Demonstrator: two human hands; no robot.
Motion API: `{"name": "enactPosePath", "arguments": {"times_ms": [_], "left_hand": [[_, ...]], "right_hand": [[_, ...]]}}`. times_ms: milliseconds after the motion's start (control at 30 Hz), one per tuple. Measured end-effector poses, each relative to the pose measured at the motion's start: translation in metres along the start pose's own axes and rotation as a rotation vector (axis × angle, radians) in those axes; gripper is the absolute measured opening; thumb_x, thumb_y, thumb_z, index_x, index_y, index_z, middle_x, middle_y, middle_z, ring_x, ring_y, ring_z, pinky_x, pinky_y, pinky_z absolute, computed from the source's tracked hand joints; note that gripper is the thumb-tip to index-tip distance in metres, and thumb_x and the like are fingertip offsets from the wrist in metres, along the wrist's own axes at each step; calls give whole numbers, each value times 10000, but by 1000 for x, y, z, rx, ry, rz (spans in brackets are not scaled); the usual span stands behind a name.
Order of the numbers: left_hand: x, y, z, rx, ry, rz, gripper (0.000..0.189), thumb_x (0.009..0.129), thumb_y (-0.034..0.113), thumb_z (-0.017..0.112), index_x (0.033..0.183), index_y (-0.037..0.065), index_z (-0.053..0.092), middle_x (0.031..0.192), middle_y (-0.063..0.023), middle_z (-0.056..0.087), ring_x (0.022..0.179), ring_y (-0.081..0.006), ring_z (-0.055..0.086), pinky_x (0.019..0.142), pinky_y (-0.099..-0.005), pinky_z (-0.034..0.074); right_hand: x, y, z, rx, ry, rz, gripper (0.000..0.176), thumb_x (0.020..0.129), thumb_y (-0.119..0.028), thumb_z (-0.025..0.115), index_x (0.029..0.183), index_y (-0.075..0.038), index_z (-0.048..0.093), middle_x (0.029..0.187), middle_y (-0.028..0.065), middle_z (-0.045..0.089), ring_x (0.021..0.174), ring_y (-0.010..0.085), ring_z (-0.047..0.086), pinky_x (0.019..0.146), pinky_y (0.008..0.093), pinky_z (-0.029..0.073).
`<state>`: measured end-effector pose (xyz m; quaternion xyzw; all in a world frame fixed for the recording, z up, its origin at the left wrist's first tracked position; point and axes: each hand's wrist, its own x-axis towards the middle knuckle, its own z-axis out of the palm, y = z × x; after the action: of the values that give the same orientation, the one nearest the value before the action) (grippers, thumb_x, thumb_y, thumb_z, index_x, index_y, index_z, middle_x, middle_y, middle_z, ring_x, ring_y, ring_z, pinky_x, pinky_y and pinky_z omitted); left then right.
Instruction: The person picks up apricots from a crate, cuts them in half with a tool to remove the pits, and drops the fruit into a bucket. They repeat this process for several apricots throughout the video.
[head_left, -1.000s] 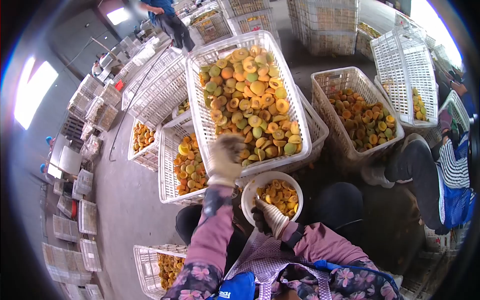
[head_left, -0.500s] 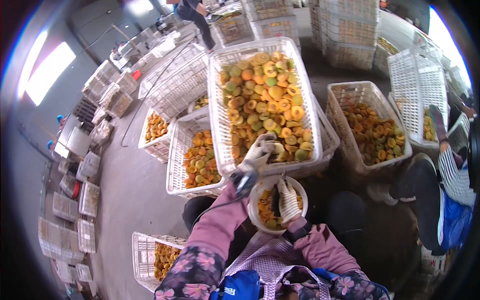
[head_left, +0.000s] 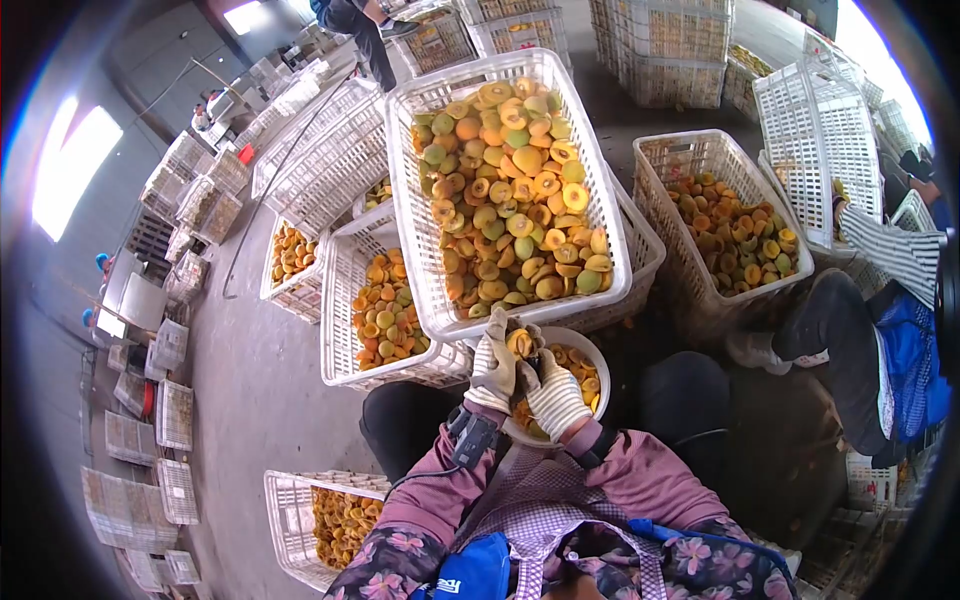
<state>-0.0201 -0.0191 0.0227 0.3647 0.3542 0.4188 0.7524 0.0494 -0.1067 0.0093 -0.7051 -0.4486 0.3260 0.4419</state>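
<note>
My left hand (head_left: pixel 492 368), in a pale work glove, is closed around an apricot (head_left: pixel 520 343) whose cut face with a dark middle points up. Close against it is my right hand (head_left: pixel 558 395), in a striped glove with dark fingertips. Its fingers are closed at the fruit; what they hold is hidden. Both hands are over a white bucket (head_left: pixel 600 362) with orange apricot pieces (head_left: pixel 577 367) in it. Just beyond stands a tilted white crate (head_left: pixel 402 190) full of halved apricots (head_left: pixel 520 200).
More crates of apricots stand at the left (head_left: pixel 345 300) and right (head_left: pixel 720 295). A low crate (head_left: pixel 283 515) of darker fruit pieces is at lower left. Another person's leg (head_left: pixel 835 350) is at right. Stacked crates (head_left: pixel 660 50) rise behind.
My left hand has come back from the crate's fruit to the bucket with an apricot. My right hand has lifted slightly out of the bucket to meet it. The view has shifted a little.
</note>
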Motion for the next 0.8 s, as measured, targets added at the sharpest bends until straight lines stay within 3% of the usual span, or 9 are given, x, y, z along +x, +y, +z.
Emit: {"name": "enactPosePath", "arguments": {"times_ms": [133, 367, 433, 467, 533, 567, 600, 667, 800], "left_hand": [[2, -2, -2, 7, 21, -89, 438, 946, 403, 382, 855, 13, 561, 726, -94, 601, 676, -185, 592, 662, -285, 499], [-8, -1, -4, 214, 0, 136, 379, 978, 294, 303, 1051, -22, 499, 849, -100, 610, 731, -174, 606, 702, -274, 507], [-12, 10, 8, 298, 68, 176, 356, 943, 384, 407, 846, 75, 556, 689, -44, 576, 647, -135, 571, 596, -246, 488], [10, -23, -31, 374, 54, 339, 325, 970, 263, 335, 1041, -12, 494, 817, -103, 594, 696, -176, 585, 648, -274, 492], [-11, 15, -6, 330, -104, 169, 371, 960, 354, 363, 858, 48, 545, 675, -45, 564, 599, -125, 528, 556, -249, 444], [-8, 15, -6, 244, -165, 170, 371, 946, 362, 406, 824, 42, 548, 663, -45, 558, 582, -119, 522, 525, -247, 417], [-7, 15, -3, 183, -37, 24, 377, 929, 377, 443, 778, 49, 550, 653, -40, 552, 568, -118, 520, 513, -245, 415], [-11, 16, 7, 194, 10, -8, 382, 923, 378, 454, 748, 52, 551, 653, -35, 552, 567, -122, 523, 508, -245, 419], [-17, 12, 30, -107, 183, 120, 296, 899, 353, 519, 770, 87, 545, 656, -34, 552, 558, -150, 530, 499, -266, 432]], "right_hand": [[-1, -9, -7, -79, -16, 12, 416, 884, -355, 459, 1076, 13, 484, 883, 270, 590, 828, 436, 558, 681, 466, 455], [-1, -22, -14, -205, -135, 49, 427, 854, -333, 492, 1135, -17, 430, 819, 265, 594, 780, 439, 567, 653, 483, 458], [-4, -26, -17, -183, -191, 14, 398, 856, -294, 497, 1122, -5, 435, 823, 267, 594, 786, 440, 565, 659, 476, 457], [-4, -19, -12, -186, -183, 2, 398, 856, -294, 497, 1122, -5, 435, 823, 267, 594, 786, 440, 565, 659, 476, 457], [-2, 1, 4, -20, -160, -83, 445, 829, -285, 486, 1163, -4, 399, 746, 273, 587, 729, 451, 569, 657, 509, 460], [-5, 1, 3, -70, -128, -241, 400, 832, -289, 488, 1103, -2, 423, 738, 282, 579, 732, 462, 561, 657, 519, 450], [-6, 0, 3, -72, -154, -74, 361, 846, -303, 472, 1049, -8, 429, 730, 288, 574, 725, 463, 560, 645, 527, 440], [-9, -14, -3, -175, -94, 9, 347, 864, -323, 449, 1025, -16, 427, 726, 287, 574, 713, 457, 564, 634, 529, 439], [-4, -11, -1, -124, 6, -55, 391, 885, -357, 414, 1102, -32, 400, 763, 279, 586, 706, 452, 567, 624, 524, 442]]}}
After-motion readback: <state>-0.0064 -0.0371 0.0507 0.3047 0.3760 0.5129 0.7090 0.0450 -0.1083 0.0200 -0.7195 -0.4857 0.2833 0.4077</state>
